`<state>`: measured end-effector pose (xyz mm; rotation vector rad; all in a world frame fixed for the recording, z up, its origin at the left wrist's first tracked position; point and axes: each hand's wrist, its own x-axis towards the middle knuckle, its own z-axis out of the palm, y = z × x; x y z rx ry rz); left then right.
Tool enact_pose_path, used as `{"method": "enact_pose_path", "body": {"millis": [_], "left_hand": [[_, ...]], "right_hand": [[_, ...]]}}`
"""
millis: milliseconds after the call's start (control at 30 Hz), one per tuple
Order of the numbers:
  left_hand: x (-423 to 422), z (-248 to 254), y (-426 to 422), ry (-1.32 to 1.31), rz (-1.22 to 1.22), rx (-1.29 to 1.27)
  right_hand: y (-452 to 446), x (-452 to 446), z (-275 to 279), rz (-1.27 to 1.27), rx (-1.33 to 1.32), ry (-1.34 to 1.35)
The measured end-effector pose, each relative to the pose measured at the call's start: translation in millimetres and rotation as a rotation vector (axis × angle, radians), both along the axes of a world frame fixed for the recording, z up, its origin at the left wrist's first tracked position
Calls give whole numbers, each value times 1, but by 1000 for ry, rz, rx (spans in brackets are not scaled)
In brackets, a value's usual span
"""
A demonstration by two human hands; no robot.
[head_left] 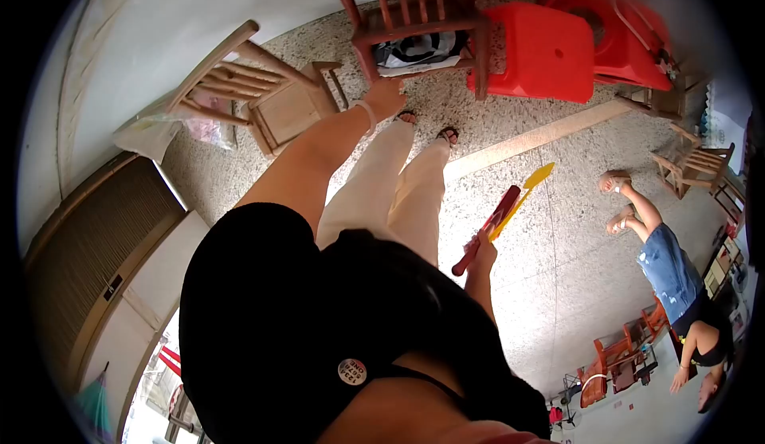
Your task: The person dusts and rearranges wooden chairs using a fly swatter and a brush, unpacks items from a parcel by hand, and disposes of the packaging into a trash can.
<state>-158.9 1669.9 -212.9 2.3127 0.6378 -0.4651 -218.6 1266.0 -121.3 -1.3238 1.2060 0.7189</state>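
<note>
My left hand [386, 97] reaches forward to the front of a brown wooden chair [422, 26]. It overlaps the lower front of the chair, and I cannot make out whether the fingers grip it. A black and white bag [418, 50] shows within the chair's frame, below the slatted back. Low at my side, my right hand [480, 251] is closed around two long things held together. One is a dark red stick-like thing [508, 203]; the other is a yellow flat tool with a leaf-shaped tip [539, 176].
A small wooden chair [279, 113] stands at the left beside plastic bags [211, 121]. Red plastic stools [550, 50] are at the upper right. A pale strip [542, 137] crosses the speckled floor. Another person [673, 273] is at the right, near wooden chairs [693, 161].
</note>
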Motion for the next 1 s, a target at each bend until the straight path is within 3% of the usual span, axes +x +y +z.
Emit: {"method": "enact_pose_path", "body": {"millis": [200,333,433,467,533,600,700,800,900,1000], "left_hand": [[69,-86,-5,146,-180,211],[92,-142,-3,8,-277,387],[123,-164,11,404,-199,223],[117,-182,12,263,-100,309],[108,-242,38,257,-296,262],[110,-257,49,368,-634,283],[102,-251,46,253,-823,408],[118,-199,20,63,-51,31],[129,-204,10,80,-205,67],[133,-217,16,251,-268,-159]], "right_hand": [[-8,13,-58,56,-94,28],[-20,12,-105,57,-127,30],[-18,21,-121,33,-132,62],[-20,22,-127,27,-135,73],[-17,26,-132,9,-125,85],[-17,25,-136,13,-110,89],[-18,20,-142,56,-91,83],[-8,22,-148,78,-87,89],[2,25,-154,90,-79,112],[8,31,-158,153,-92,115]]}}
